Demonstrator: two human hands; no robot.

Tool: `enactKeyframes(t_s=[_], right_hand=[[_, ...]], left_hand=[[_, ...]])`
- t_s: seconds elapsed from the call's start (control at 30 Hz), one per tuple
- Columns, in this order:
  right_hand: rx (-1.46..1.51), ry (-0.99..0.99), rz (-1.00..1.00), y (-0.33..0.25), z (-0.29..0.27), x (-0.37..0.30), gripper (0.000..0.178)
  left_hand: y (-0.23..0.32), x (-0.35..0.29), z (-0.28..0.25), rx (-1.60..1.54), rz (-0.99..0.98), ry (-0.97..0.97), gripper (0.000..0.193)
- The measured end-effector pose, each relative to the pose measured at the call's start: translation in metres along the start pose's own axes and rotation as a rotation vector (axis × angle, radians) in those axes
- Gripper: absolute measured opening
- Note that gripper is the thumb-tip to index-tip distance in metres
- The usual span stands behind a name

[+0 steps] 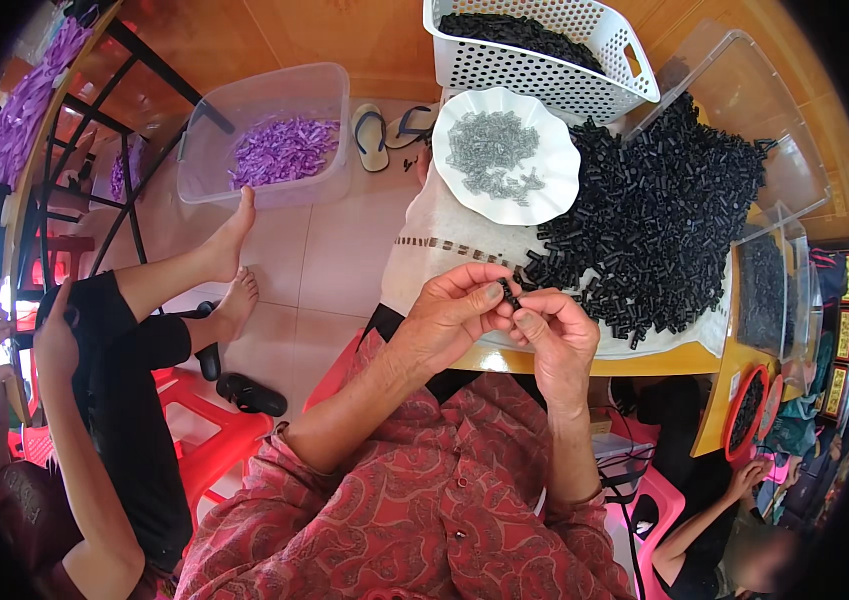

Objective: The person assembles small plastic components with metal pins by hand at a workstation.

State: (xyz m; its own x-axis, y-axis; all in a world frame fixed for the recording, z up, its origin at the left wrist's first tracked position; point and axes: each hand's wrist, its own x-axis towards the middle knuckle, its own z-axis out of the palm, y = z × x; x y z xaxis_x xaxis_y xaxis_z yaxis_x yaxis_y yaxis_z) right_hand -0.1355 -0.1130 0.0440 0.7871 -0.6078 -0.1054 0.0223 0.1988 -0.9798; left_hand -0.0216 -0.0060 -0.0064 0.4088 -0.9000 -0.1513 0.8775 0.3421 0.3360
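My left hand (pixel 453 312) and my right hand (pixel 557 338) meet just over the table's near edge. Both are closed, with thumbs and fingertips pinching a small black cylindrical piece (pixel 508 291) between them; its details are partly covered by my fingers. Right beyond my hands spreads a large pile of similar short black pieces (pixel 645 220) on a white cloth (pixel 423 262). Farther back, a white scalloped plate (pixel 457 200) carries many small clear, greyish pieces (pixel 493 148).
Behind the plate stands a white perforated basket (pixel 485 72) with black pieces, beside a clear plastic bin (pixel 780 115). A translucent tub (pixel 330 100) of purple pieces sits on the floor at left. Red stools (pixel 220 430) and other people sit on both sides.
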Motion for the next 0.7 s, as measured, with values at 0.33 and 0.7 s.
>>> enactKeyframes(t_s=[0.33, 0.7], right_hand=[[-0.011, 0.005, -0.014, -0.0012, 0.0047, 0.0009, 0.01], [-0.053, -0.019, -0.059, -0.0065, 0.0097, 0.0004, 0.01]], left_hand=[[0.0009, -0.0006, 0.0016, -0.013, -0.003, 0.004, 0.021], [-0.0009, -0.0015, 0.002, 0.0, -0.006, 0.022, 0.021]])
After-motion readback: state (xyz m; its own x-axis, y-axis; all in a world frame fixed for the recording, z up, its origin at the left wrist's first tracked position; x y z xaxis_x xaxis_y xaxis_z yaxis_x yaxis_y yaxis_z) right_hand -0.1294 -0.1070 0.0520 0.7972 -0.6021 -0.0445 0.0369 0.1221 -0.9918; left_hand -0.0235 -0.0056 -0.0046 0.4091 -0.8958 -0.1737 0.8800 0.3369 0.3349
